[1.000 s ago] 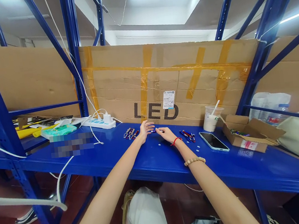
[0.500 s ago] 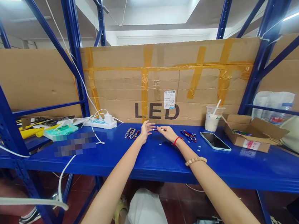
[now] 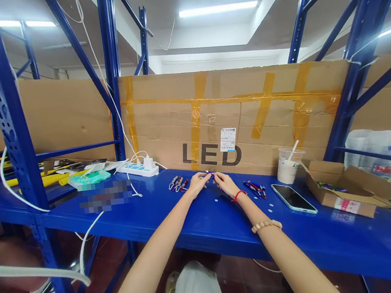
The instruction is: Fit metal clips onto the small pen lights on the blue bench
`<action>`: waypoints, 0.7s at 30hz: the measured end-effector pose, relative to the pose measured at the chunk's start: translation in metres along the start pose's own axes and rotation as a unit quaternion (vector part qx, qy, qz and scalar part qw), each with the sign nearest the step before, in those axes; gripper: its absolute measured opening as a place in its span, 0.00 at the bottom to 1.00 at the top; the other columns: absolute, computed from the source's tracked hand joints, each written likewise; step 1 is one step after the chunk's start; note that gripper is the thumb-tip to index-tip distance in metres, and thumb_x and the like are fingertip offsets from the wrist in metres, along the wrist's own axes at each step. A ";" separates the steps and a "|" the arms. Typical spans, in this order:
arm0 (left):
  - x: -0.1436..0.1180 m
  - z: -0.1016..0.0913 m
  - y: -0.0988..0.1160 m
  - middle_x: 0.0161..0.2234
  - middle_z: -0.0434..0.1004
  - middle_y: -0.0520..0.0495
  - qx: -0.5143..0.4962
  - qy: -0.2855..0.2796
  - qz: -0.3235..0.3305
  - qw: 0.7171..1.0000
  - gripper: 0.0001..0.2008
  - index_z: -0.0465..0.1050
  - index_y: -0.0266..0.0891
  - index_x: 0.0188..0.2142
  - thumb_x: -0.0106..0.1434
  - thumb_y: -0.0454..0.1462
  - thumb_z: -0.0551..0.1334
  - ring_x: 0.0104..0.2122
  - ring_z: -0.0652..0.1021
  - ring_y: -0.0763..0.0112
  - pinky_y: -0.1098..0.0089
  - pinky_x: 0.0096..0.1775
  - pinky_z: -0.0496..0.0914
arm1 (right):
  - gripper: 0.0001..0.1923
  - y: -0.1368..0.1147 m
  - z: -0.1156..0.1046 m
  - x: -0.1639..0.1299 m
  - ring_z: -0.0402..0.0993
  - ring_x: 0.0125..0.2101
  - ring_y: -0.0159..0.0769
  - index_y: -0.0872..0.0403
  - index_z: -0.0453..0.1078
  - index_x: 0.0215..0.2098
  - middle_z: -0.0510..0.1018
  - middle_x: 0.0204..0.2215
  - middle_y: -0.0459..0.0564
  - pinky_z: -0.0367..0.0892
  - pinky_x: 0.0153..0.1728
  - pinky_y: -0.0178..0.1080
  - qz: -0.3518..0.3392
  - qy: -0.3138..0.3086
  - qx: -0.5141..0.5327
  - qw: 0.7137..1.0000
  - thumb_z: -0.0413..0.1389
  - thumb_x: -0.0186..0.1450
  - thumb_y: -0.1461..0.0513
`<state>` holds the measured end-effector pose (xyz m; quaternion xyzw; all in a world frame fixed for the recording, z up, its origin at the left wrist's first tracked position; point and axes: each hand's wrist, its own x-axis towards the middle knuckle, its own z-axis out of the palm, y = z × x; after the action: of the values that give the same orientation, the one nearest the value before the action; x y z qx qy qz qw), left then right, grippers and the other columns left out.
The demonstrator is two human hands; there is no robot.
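My left hand (image 3: 199,183) and my right hand (image 3: 225,184) meet over the blue shelf. Between their fingertips is a small, shiny blue-purple rod-like piece (image 3: 212,176); its exact kind is too small to make out. Both hands pinch it, thumbs and fingers closed. Left of my left hand lies a group of small metal keychain clips (image 3: 178,184), silver and red. To the right of my right hand rests another group of blue and red clips (image 3: 255,189). A few small pale discs (image 3: 269,205) lie near my right wrist.
A phone (image 3: 294,198), a cup with a straw (image 3: 288,166) and an open cardboard box (image 3: 350,199) with small items stand at right. At left are a power strip (image 3: 138,169) and a green packet (image 3: 89,178). Taped cardboard (image 3: 164,122) walls the back; blue posts (image 3: 10,116) flank the shelf.
My left hand, spread open before, has come in to the right and closed on the small blue piece that my right hand holds. The camera view has tilted up slightly.
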<state>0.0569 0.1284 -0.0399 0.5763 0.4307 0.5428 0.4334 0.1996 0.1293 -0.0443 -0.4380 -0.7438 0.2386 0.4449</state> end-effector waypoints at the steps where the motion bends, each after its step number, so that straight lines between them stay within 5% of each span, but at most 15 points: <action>1: -0.001 0.000 0.000 0.25 0.74 0.48 -0.002 0.000 0.004 1.000 0.15 0.73 0.32 0.33 0.51 0.42 0.65 0.21 0.70 0.78 0.76 0.24 0.62 | 0.17 -0.001 0.001 0.000 0.62 0.19 0.28 0.58 0.67 0.41 0.70 0.23 0.46 0.60 0.18 0.31 0.005 -0.003 0.006 1.000 0.44 0.63 0.57; 9: -0.006 -0.006 0.003 0.28 0.76 0.45 0.005 -0.014 0.021 1.000 0.14 0.75 0.32 0.32 0.50 0.41 0.66 0.21 0.70 0.79 0.75 0.26 0.65 | 0.19 -0.006 0.002 -0.004 0.73 0.28 0.32 0.56 0.62 0.50 0.76 0.34 0.53 0.66 0.16 0.28 0.047 -0.041 0.040 0.997 0.50 0.60 0.65; 21: -0.001 -0.006 -0.007 0.22 0.73 0.51 0.053 -0.034 0.058 0.996 0.11 0.72 0.34 0.24 0.48 0.41 0.65 0.23 0.71 0.76 0.74 0.29 0.66 | 0.18 -0.013 0.002 -0.009 0.75 0.27 0.33 0.59 0.65 0.47 0.78 0.29 0.52 0.69 0.24 0.32 0.048 -0.045 0.012 0.998 0.56 0.58 0.66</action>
<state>0.0506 0.1291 -0.0464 0.6409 0.4096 0.5235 0.3841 0.1942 0.1146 -0.0398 -0.4563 -0.7385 0.2879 0.4044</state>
